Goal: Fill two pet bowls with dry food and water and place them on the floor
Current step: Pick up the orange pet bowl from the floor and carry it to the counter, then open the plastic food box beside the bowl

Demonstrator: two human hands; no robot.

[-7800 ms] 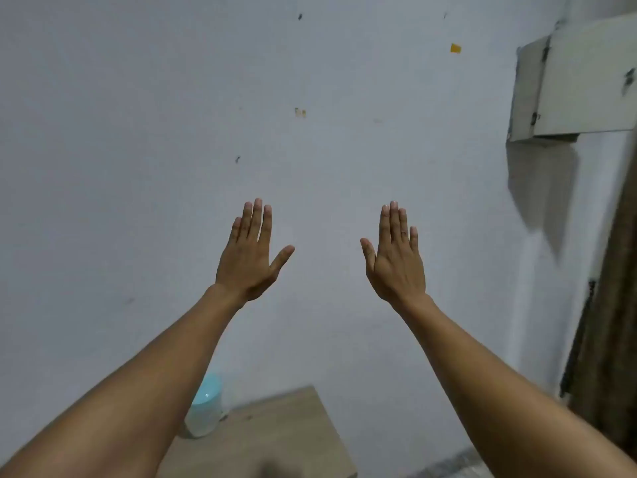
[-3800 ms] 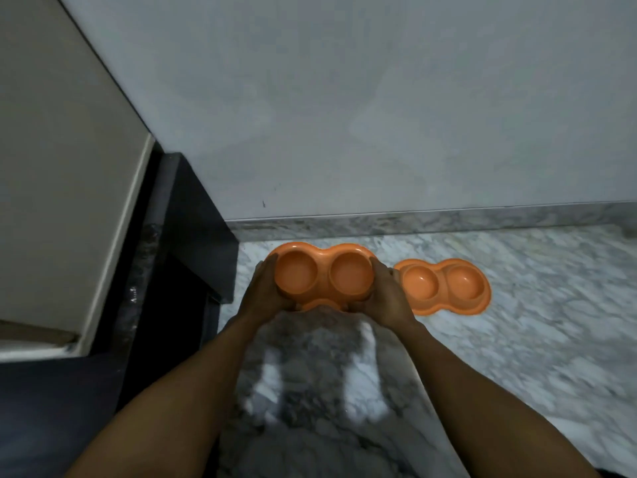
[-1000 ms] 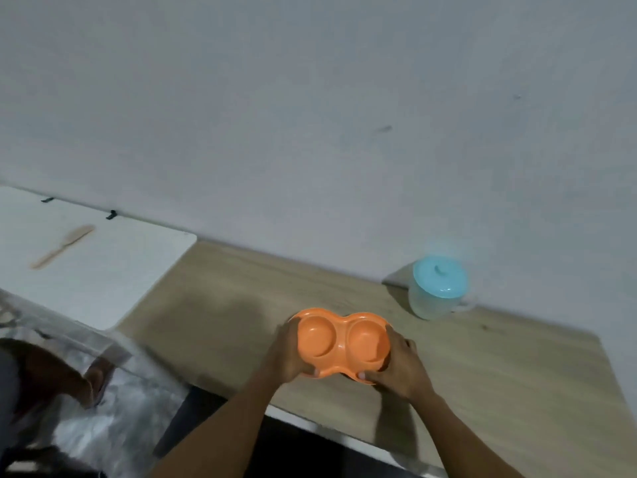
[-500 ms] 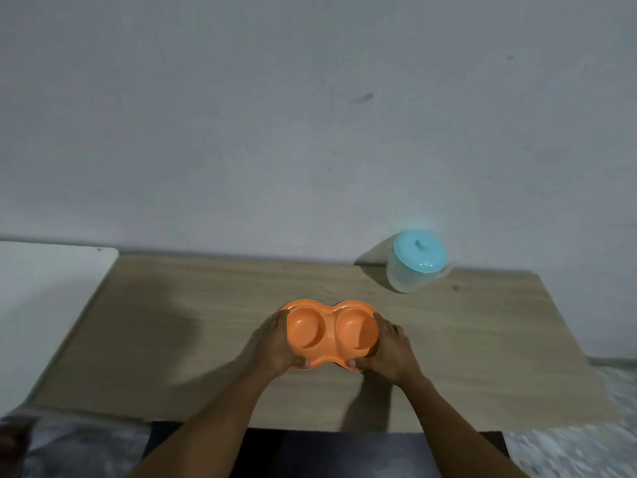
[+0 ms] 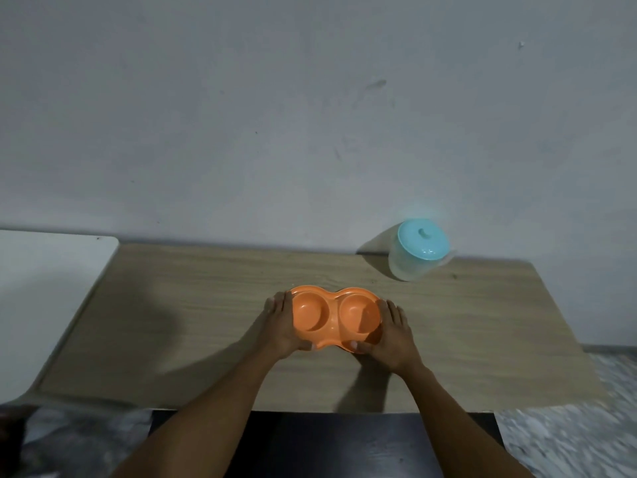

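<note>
Pale wooden tabletop [image 5: 172, 322] set against a plain grey wall [image 5: 241, 115], viewed from above and from the near side.

Left hand [image 5: 281, 326] wrapped round the left end of the orange double bowl [image 5: 336, 315]: fingers curved along the outer rim, thumb hooked on the near edge. Right hand [image 5: 393, 334] wrapped likewise round the right end, fingers along the outer rim, thumb on the near edge. Firm two-handed grip, neither hand slack.

Bowl level, long axis running left to right, at about the middle of the tabletop. Two round wells side by side, both showing bare orange plastic. Resting on the wood or held just above it: cannot tell.

Clear plastic container [image 5: 406, 267] with a turquoise lid [image 5: 422, 239] standing behind and to the right of the bowl, near the wall, well apart from both hands. Lid seated, small knob on top. Contents not discernible.

White surface [image 5: 44, 288] butted against the table's left side. Dark panel [image 5: 344, 443] below the table's near edge. Grey-veined marble floor [image 5: 568, 426] at lower right, blurred.
</note>
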